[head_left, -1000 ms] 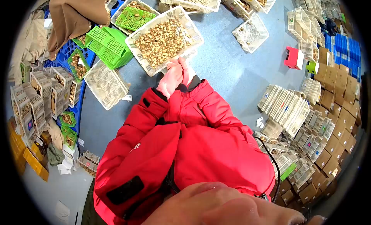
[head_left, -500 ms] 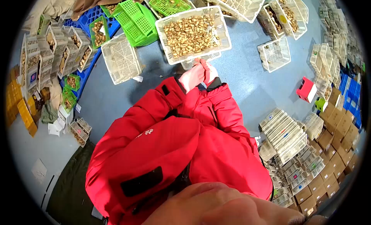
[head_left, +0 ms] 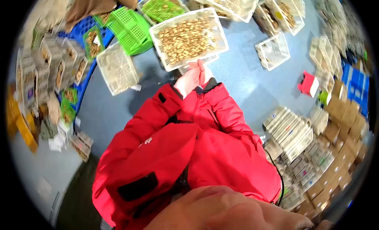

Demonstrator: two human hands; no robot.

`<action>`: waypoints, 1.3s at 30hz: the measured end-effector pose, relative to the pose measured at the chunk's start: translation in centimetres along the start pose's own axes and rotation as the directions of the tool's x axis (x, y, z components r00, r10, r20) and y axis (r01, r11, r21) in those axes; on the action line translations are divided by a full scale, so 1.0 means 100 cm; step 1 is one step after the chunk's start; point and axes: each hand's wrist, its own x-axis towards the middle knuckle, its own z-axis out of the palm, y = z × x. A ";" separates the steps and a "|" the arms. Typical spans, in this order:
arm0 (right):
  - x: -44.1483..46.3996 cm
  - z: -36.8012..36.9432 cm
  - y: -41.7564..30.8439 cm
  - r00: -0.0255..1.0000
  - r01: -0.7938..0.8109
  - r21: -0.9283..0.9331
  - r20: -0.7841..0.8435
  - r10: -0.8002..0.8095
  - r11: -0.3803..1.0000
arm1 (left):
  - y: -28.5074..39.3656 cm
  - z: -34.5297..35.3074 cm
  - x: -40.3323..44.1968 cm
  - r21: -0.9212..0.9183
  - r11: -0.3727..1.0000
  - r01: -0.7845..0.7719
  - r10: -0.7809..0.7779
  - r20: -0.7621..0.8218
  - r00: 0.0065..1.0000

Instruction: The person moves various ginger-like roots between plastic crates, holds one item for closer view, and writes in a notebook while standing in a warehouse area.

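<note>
My left hand (head_left: pixel 188 80) and my right hand (head_left: pixel 205 74) meet in front of my red jacket, pressed together with the fingers closed. Whatever lies between them, if anything, is too small to make out. Just beyond my fingertips is a white crate (head_left: pixel 222 43) filled with small golden-brown pieces (head_left: pixel 185 40). Part of another pale crate (head_left: pixel 213 59) shows beneath it.
Green crates (head_left: pixel 128 30) and an upturned pale crate (head_left: pixel 117 68) are at the left, by a blue pallet (head_left: pixel 84 85). Another white crate (head_left: pixel 273 52), a red-and-white box (head_left: pixel 308 84), stacked crates (head_left: pixel 288 133) and cardboard boxes (head_left: pixel 341 139) stand at the right.
The view has swung, so the surroundings first shift right and down, then slightly back left. My hands stay together near the crate's front edge.
</note>
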 end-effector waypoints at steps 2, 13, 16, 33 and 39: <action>-0.004 -0.005 -0.006 0.949 -0.197 0.315 0.300 0.100 0.928 | -0.032 -0.006 -0.002 0.462 0.880 -0.109 0.126 -0.005 0.992; -0.047 -0.017 -0.055 0.984 0.046 0.478 0.128 -0.121 0.877 | -0.030 -0.030 0.061 0.699 -0.714 -0.036 0.296 0.348 0.890; -0.061 -0.035 -0.080 0.992 0.126 0.303 -0.044 -0.119 0.944 | -0.002 -0.048 0.089 0.387 -0.918 -0.085 0.093 0.420 0.903; -0.146 -0.328 -0.306 0.962 0.244 0.313 -0.201 -0.187 0.918 | -0.043 -0.206 0.352 0.776 -0.589 0.226 0.507 0.137 0.851; -0.161 -0.440 -0.329 0.882 0.306 0.223 -0.432 -0.188 0.925 | -0.042 -0.228 0.445 0.801 -0.514 0.306 0.548 0.033 0.836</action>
